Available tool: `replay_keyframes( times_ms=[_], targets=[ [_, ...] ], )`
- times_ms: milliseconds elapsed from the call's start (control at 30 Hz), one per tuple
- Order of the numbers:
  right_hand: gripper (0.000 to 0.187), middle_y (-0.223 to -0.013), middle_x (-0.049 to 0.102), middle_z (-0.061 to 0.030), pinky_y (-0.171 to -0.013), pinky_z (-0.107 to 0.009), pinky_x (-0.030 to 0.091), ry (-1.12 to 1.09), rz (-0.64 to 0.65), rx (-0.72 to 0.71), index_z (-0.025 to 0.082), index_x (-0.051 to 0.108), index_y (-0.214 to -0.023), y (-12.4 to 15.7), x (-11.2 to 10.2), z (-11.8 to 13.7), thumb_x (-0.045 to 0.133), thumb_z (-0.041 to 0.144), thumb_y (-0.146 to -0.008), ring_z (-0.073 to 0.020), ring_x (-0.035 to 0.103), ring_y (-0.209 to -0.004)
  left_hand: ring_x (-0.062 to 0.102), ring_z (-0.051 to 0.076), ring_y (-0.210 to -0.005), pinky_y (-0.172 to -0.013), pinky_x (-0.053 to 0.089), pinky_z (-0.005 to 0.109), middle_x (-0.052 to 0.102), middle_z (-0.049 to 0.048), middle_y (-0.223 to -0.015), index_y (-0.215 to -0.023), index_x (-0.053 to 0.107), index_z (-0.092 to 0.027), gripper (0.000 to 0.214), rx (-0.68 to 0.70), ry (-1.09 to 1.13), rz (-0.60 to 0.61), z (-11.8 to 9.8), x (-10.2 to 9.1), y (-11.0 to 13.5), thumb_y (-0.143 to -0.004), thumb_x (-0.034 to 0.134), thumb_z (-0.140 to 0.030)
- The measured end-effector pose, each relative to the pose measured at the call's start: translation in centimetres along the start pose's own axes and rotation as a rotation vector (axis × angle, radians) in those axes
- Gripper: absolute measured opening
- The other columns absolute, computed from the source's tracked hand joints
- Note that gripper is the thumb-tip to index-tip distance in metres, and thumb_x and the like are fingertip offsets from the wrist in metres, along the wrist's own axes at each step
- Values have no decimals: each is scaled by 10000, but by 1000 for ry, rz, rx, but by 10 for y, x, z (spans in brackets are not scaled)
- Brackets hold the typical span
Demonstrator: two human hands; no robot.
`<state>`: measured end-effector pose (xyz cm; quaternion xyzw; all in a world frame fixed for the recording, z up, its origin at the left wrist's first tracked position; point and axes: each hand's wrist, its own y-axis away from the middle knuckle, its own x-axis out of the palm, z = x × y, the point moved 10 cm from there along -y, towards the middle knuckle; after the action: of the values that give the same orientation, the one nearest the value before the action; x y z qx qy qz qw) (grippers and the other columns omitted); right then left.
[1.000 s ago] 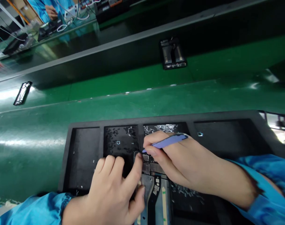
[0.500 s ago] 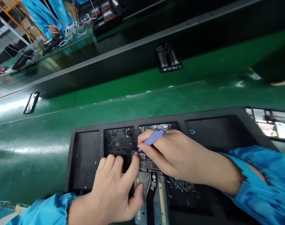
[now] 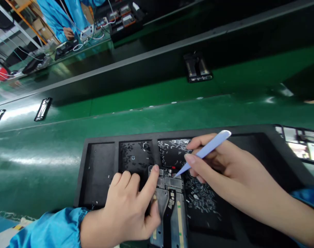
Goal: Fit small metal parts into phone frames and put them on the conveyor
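Observation:
An opened phone body [image 3: 176,210] lies lengthwise on a black compartmented tray [image 3: 95,140], its circuit board showing at the far end. My left hand [image 3: 132,206] steadies it: the index fingertip presses on the board's upper left, the thumb rests along the left edge, and the other fingers are curled. In my right hand [image 3: 221,168] are lavender tweezers [image 3: 207,148], pinched between thumb and fingers. Their tip points down at the board's upper right and looks to touch it or hover just over it. A small red piece [image 3: 173,167] shows beside the tip.
Tray compartments hold small dark pieces [image 3: 128,151] and many shiny metal bits [image 3: 202,196]. More phone bodies [image 3: 198,67] and frames [image 3: 43,109] lie on the green bench [image 3: 56,144]. Across the bench, a person in a blue sleeve [image 3: 52,17] sits by cables and devices.
My right hand has moved right with the tweezers, their tip going from beside my left index finger to the board's right side. The left index finger has straightened slightly. The view has shifted slightly.

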<state>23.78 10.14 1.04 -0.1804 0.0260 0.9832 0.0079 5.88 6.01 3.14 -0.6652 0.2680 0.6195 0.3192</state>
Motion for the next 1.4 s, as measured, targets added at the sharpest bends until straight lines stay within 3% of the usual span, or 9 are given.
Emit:
replay_keyframes(
  times_ms=[167, 433, 700, 933, 1133, 1267, 1400],
  targets=[
    [241, -616, 651, 45, -450, -245, 515, -46, 13, 23, 264, 459, -1008, -2, 5, -8, 600, 457, -973, -143, 647, -487, 433, 261, -739, -644, 276, 382, 517, 84, -856, -1564, 340, -78, 697, -8, 38, 84, 0, 9, 0, -925, 444, -337],
    [241, -597, 615, 51, -438, -255, 488, -34, -35, -20, 267, 436, -948, -1, 1, 0, 602, 441, -965, -138, 624, -466, 446, 264, -839, -726, 376, 419, 505, 96, -984, -1590, 246, -130, 691, -82, 255, 199, 6, 21, 2, -950, 438, -304],
    [244, -621, 624, 40, -456, -268, 468, -30, 72, -2, 263, 439, -954, -4, 17, -4, 588, 456, -963, -143, 621, -498, 410, 261, -801, -678, 319, 385, 489, 108, -943, -1507, 416, -79, 619, 9, 80, 14, -4, 2, 3, -925, 480, -282],
    [250, -612, 603, 41, -474, -270, 477, -32, 14, -8, 252, 432, -924, -6, 10, -3, 581, 449, -962, -137, 610, -497, 430, 269, -806, -682, 334, 395, 510, 118, -959, -1472, 469, -87, 569, -4, 96, 48, -3, 6, 4, -943, 461, -294],
    [235, -633, 638, 30, -488, -279, 496, -67, 75, -9, 250, 430, -936, -7, 16, 0, 570, 435, -970, -144, 635, -513, 426, 271, -799, -670, 336, 392, 495, 113, -939, -1474, 462, -83, 558, -3, 98, 62, -3, 7, 2, -959, 446, -297],
    [237, -641, 650, 23, -493, -284, 508, -130, 46, 14, 250, 422, -936, -5, 13, -1, 569, 433, -974, -153, 651, -522, 424, 267, -799, -670, 339, 391, 486, 104, -929, -1463, 473, -86, 543, -6, 101, 64, -3, 7, 2, -963, 445, -297],
    [234, -619, 626, 29, -478, -281, 470, -57, -17, -32, 248, 437, -916, -4, 6, 5, 568, 435, -970, -144, 620, -503, 427, 267, -804, -673, 347, 393, 488, 104, -932, -1459, 476, -86, 538, -4, 100, 59, -4, 7, 3, -963, 441, -291]
  ],
)
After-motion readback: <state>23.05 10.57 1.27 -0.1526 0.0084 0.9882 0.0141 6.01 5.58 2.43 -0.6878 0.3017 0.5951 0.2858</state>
